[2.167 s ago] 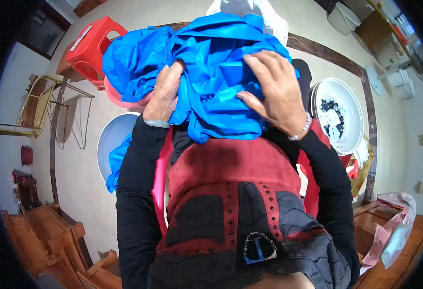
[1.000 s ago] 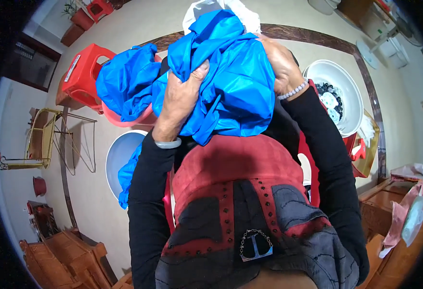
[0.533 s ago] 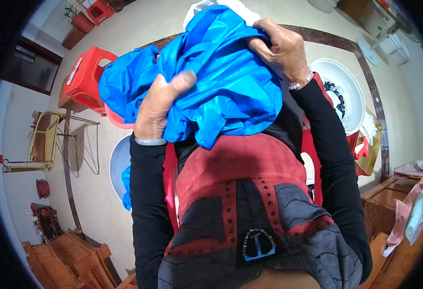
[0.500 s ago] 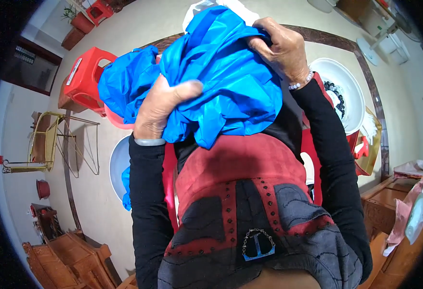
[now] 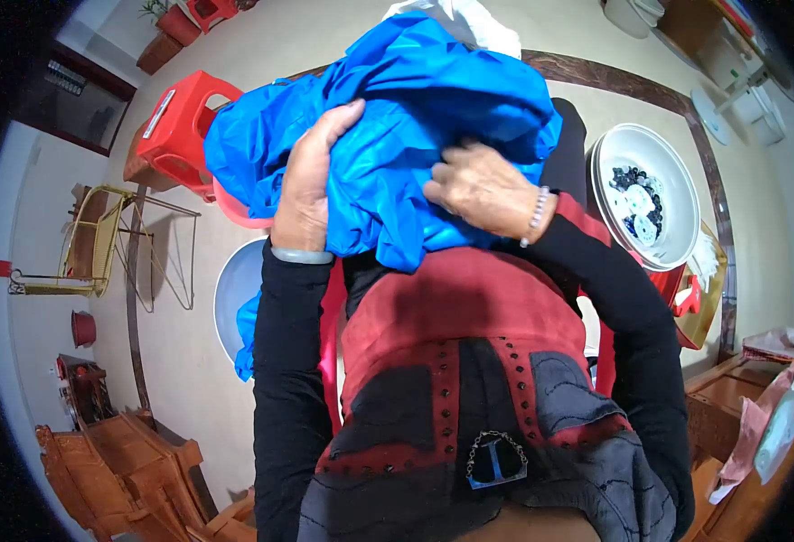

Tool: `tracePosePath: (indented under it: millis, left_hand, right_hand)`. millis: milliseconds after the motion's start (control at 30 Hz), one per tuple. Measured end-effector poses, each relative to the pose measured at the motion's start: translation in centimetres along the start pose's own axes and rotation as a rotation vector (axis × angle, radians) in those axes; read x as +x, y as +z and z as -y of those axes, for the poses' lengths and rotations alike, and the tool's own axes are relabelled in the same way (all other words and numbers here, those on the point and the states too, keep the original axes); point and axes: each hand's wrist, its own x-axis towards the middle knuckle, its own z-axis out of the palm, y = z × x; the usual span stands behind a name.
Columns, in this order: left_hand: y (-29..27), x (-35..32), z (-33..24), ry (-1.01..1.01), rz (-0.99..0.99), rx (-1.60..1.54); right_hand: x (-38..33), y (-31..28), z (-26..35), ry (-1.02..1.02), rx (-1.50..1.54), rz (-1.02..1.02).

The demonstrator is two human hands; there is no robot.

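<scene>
Across my lap and knees lies a large bunched piece of shiny blue cloth (image 5: 415, 117), thin and wrinkled; its shape as an item is hidden by the folds. My left hand (image 5: 311, 181) grips its left part, thumb lying on top and the other fingers hidden under the folds. On the near right part, my right hand (image 5: 483, 191) has its fingers curled and pressed into the cloth, slightly blurred. Whether a small piece sits in those fingers does not show. A white bag-like thing (image 5: 483, 25) shows beyond the cloth's far edge.
Stacked white basins (image 5: 672, 163) at the right hold small black round pieces and white discs. A pale basin (image 5: 234, 298) with more blue cloth (image 5: 248, 339) stands at the left, near a red stool (image 5: 175, 126). Wooden furniture (image 5: 130, 479) and a yellow metal rack (image 5: 98, 239) stand farther left.
My right hand has come from the cloth's far right edge down to its near middle. My left hand's thumb now points up along the cloth. The view has shifted slightly.
</scene>
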Motion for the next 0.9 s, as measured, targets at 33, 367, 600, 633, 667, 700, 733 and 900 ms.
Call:
tracePosePath:
  millis: [33,367,600,633,667,700,733,900]
  left_hand:
    - [0.6,-0.1,-0.3,0.014,0.019,-0.064]
    - [2.1,0.1,2.6,0.213,0.008,0.178]
    - [3.4,0.6,5.4,0.779,0.187,0.756]
    - [3.3,0.6,5.3,0.772,0.195,0.76]
    - [3.2,0.5,5.1,0.69,0.18,0.723]
    - [3.1,0.4,4.9,0.608,0.165,0.686]
    - [3.1,0.2,4.8,0.527,0.149,0.649]
    - [3.6,-0.7,4.8,0.194,0.068,0.279]
  right_hand:
    - [-0.9,1.7,-0.7,0.024,0.021,0.157]
    - [1.1,-1.6,-2.8,0.629,1.035,-0.506]
    - [1.1,-1.2,-1.8,0.642,1.173,-0.585]
    - [1.1,-1.2,-1.8,0.646,1.143,-0.709]
    - [1.1,-1.1,-1.9,0.647,1.109,-0.833]
    - [1.1,-0.9,-2.0,0.654,1.11,-0.84]
    - [0.9,-0.7,-2.1,0.674,1.137,-0.86]
    - [1.3,-0.1,-2.0,0.659,1.06,-0.925]
